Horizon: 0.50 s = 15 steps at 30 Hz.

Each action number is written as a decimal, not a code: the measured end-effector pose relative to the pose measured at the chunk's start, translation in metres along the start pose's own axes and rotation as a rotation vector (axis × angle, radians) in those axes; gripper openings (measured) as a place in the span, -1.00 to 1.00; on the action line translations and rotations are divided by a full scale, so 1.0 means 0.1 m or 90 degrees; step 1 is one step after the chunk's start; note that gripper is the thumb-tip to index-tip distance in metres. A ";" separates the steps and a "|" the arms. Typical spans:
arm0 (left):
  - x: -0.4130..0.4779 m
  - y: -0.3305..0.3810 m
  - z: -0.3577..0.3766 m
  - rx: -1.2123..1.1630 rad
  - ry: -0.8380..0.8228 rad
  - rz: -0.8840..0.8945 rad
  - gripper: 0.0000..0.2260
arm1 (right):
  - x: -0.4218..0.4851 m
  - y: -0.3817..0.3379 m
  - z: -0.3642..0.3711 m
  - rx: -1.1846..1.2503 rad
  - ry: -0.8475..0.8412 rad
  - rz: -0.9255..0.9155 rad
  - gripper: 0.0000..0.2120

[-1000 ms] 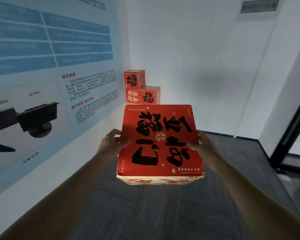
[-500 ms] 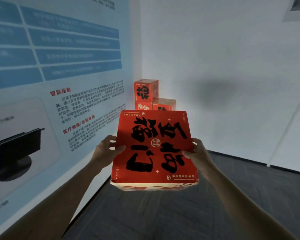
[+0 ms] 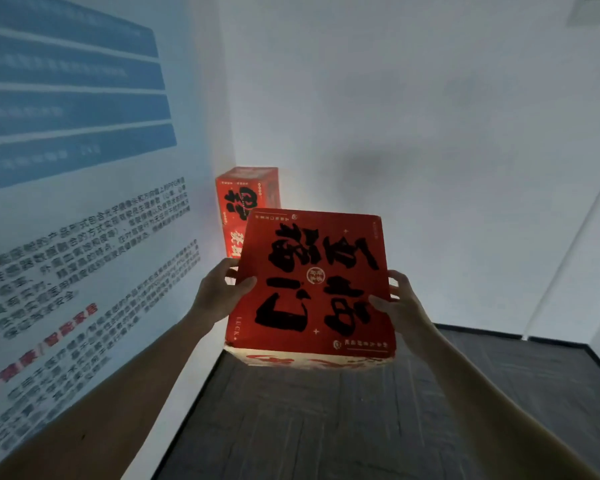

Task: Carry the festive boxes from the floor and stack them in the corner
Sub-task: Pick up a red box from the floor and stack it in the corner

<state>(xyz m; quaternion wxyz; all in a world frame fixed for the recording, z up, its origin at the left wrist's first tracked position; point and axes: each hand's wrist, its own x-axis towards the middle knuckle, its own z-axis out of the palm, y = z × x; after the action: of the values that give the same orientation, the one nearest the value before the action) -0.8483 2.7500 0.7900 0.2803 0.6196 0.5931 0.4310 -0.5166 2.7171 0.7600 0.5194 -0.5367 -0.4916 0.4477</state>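
As L hand (image 3: 217, 297) & R hand (image 3: 404, 308) clamp it, red box (image 3: 312, 282) sits btwn curled fingers (image 3: 245, 285).

The poster wall (image 3: 84, 244) crowds my left side. Ahead, the stacked box (image 3: 246, 195) fills the corner, partly hidden behind the carried box (image 3: 312, 282). Rightward, along the white wall (image 3: 430, 150), the floor (image 3: 499, 393) lies open.

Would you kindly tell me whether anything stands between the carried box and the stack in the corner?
Nothing visible does on the floor ahead, though the carried box hides the stretch just before the corner stack.
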 end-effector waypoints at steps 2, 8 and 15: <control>0.54 -0.05 0.19 0.021 -0.009 0.024 -0.58 | 0.46 0.05 -0.03 0.010 0.013 0.004 -0.49; 2.15 -0.28 0.85 0.025 -0.044 0.052 -0.56 | 2.08 0.23 -0.15 0.001 0.038 -0.007 -0.52; 4.16 -0.35 1.21 0.041 -0.034 0.080 -0.44 | 4.24 0.10 -0.09 -0.018 0.042 -0.019 -0.52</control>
<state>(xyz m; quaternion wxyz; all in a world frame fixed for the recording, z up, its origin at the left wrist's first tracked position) -0.7918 3.1809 0.7868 0.2486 0.6753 0.5590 0.4119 -0.4578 3.1374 0.7629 0.5341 -0.5512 -0.4884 0.4151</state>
